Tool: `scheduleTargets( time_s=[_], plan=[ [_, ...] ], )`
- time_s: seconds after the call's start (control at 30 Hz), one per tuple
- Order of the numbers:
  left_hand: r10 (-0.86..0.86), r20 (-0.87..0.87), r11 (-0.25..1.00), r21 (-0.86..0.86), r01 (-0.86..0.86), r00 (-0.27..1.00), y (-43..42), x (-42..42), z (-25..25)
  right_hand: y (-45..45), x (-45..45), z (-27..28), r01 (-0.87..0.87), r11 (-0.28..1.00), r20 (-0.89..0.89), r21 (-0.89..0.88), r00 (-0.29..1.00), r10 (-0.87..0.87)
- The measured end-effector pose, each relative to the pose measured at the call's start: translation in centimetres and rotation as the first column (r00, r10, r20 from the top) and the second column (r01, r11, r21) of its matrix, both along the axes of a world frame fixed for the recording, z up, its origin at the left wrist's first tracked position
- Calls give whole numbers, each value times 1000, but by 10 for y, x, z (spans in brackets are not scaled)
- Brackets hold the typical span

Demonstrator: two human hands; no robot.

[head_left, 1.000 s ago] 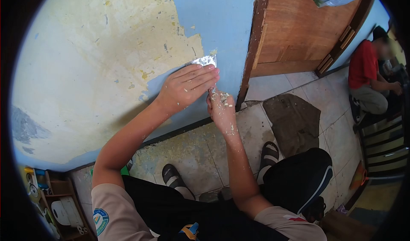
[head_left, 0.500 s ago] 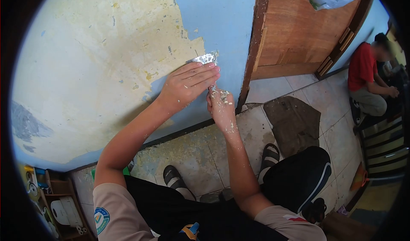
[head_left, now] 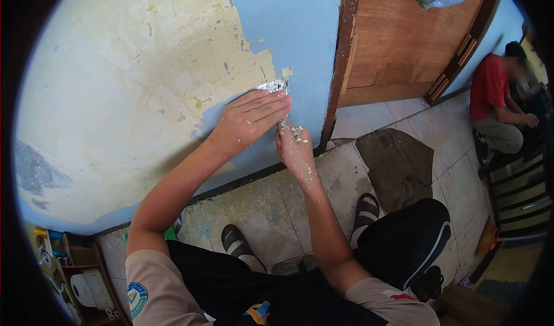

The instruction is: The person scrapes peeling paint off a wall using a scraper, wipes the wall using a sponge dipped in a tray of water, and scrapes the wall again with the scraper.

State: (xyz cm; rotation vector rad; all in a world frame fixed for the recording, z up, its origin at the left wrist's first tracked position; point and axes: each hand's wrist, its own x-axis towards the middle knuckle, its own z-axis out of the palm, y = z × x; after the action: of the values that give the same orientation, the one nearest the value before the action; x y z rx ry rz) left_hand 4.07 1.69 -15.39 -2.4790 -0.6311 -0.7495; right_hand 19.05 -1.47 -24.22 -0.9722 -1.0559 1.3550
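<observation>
A paint scraper with a shiny metal blade (head_left: 273,86) lies against the wall (head_left: 310,49), where blue paint meets a pale, bared area. My right hand (head_left: 297,153) is closed around its handle, which is mostly hidden; flakes of paint cling to the knuckles and wrist. My left hand (head_left: 245,118) lies across the blade with its fingers stretched out flat, covering most of the metal. Just above the blade's corner shows a small pale patch (head_left: 287,72) in the blue paint.
Paint crumbs litter the tiled floor (head_left: 254,205) along the wall. To the right are a wooden door (head_left: 404,43) and a dark cloth (head_left: 401,167) on the floor. A person in a red shirt (head_left: 487,89) squats farther off. A shelf (head_left: 81,254) stands lower left.
Both hands and the scraper have slid a little down and left in view. The small pale patch near the blade's corner now shows clear of the metal.
</observation>
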Motion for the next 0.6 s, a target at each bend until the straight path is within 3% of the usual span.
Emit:
scheduleTargets(
  time_s=[0.13,0.23,0.4,0.6],
  plan=[
    [14,17,999,51,-15,1000,2,2,18,10,6,24,16,997,77,69,997,-22],
    [36,64,997,62,-40,997,2,5,29,8,7,43,20,1000,46,21,999,-21],
    [14,39,1000,-2,-14,999,-1,-2,0,-1,1,13,17,1000,60,7,998,-18],
    [0,43,999,-33,1,999,-3,-2,1,-2,1,6,-27,1000,41,13,999,27]
  ],
)
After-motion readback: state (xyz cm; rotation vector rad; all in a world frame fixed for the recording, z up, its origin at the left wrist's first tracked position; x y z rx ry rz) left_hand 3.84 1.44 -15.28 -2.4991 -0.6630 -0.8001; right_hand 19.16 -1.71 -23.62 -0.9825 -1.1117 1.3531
